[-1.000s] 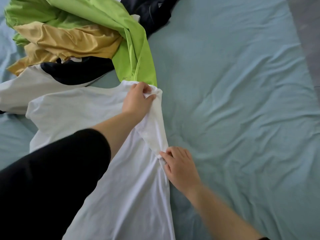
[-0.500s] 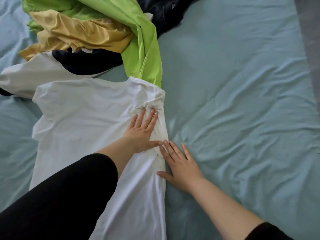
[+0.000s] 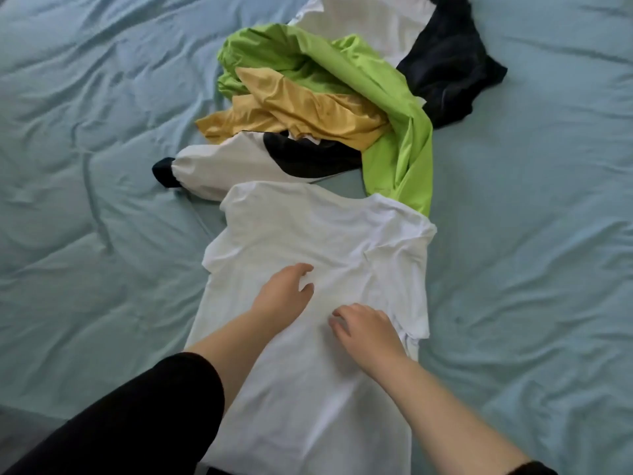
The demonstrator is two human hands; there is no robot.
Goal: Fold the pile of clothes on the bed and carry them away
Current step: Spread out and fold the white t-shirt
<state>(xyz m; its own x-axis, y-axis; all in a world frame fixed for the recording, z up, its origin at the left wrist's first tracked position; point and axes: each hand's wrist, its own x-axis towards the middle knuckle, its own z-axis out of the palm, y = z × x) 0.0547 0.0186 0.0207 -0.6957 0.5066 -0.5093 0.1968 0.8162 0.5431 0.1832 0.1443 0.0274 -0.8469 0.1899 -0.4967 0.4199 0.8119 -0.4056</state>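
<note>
Both hands have left the right edge of the shirt, where they pressed flat half a second ago, and now sit over its middle.

The left hand and the right hand lie on the cloth with fingers loosely bent. Neither grips anything, as far as the blur shows.

The white T-shirt is spread on the teal bedsheet. Its long axis runs away from the person, hem near and collar far. Its right side is already turned in, leaving a straight folded edge. The left sleeve is not yet folded and juts out to the left, slightly beyond the left hand. That hand is the nearer one, so the next fold probably falls to it: reach left and bring the sleeve across.

Beyond the collar lies the unfolded pile. A white-and-black garment sits just past the left shoulder. The tail of a lime-green garment touches the far right shoulder and could drag when the shirt is lifted. A mustard garment lies on the green one. A dark garment and another white piece lie farthest off.
</note>
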